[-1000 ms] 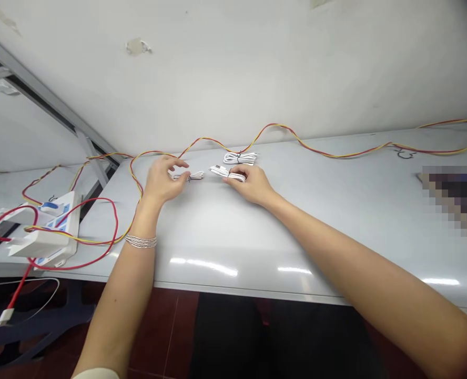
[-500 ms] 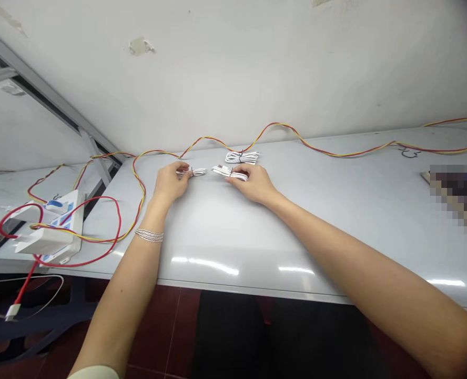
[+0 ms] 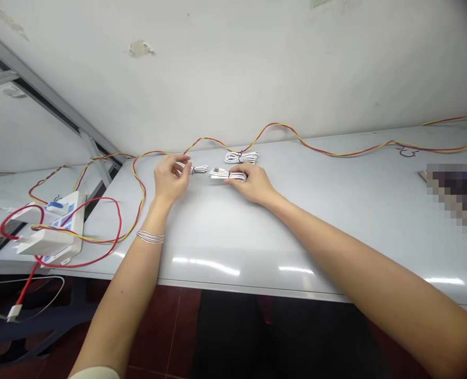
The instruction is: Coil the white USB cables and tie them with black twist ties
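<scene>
My right hand (image 3: 254, 183) grips the right end of a white USB cable (image 3: 218, 174), coiled and bound with a dark tie, just above or on the table. Its metal plug points left. My left hand (image 3: 172, 176) has its thumb and fingers apart, beside a smaller white cable bundle (image 3: 198, 169) with a dark tie. The hand hides that bundle's left end, and I see no grip on it. Behind my right hand another coiled white cable (image 3: 241, 158) lies on the table, also tied in the middle.
A red and yellow wire (image 3: 332, 155) runs along the wall across the grey table (image 3: 233, 226). At left stands a white power strip (image 3: 73, 221) with plugged-in adapters and looping wires, near a phone (image 3: 2, 238). A black tie (image 3: 408, 152) and a blurred-out object (image 3: 458, 195) are at right.
My left hand's fingers have spread away from the small cable bundle. The cable in my right hand has turned slightly, and its plug now shows more clearly.
</scene>
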A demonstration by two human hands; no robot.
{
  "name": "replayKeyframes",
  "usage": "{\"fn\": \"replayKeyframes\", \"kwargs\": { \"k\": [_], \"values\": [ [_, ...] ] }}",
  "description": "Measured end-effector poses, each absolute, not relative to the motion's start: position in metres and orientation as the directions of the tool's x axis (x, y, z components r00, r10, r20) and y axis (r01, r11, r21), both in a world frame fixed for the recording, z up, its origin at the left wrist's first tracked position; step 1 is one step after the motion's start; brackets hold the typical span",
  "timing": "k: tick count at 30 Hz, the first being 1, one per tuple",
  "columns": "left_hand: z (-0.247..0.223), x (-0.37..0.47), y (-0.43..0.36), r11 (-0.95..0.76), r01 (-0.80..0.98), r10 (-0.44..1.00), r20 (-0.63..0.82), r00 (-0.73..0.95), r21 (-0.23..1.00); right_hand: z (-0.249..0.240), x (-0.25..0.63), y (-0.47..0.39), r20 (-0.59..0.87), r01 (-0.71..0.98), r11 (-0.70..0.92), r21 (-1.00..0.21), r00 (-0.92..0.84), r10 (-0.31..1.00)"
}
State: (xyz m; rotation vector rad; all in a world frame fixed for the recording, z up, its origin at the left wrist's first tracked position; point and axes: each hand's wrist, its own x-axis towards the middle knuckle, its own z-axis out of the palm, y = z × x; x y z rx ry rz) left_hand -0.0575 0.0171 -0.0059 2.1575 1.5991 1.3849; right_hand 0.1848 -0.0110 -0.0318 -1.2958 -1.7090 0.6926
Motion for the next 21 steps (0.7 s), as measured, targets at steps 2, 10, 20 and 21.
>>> {"fn": "replayKeyframes", "kwargs": {
  "k": [2,10,20,21],
  "values": [
    [-0.007,-0.046,0.011,-0.479,0.553,0.84,0.539,0.062,0.682,-0.033,0.185,-0.011,0.314,0.446,0.325,-0.834,-0.102,0.944],
    [-0.013,-0.016,-0.003,-0.284,0.219,0.906,0.187,0.379,0.934,-0.031,0.184,-0.015,0.336,0.315,0.378,-0.871,-0.18,0.924],
    [-0.007,-0.015,-0.007,-0.212,0.157,0.913,0.138,0.383,0.965,-0.03,0.185,-0.014,0.27,0.371,0.284,-0.884,-0.091,0.959],
    [-0.008,-0.015,-0.007,-0.206,0.153,0.911,0.132,0.392,0.967,-0.03,0.185,-0.014,0.272,0.369,0.286,-0.884,-0.09,0.958]
  ]
}}
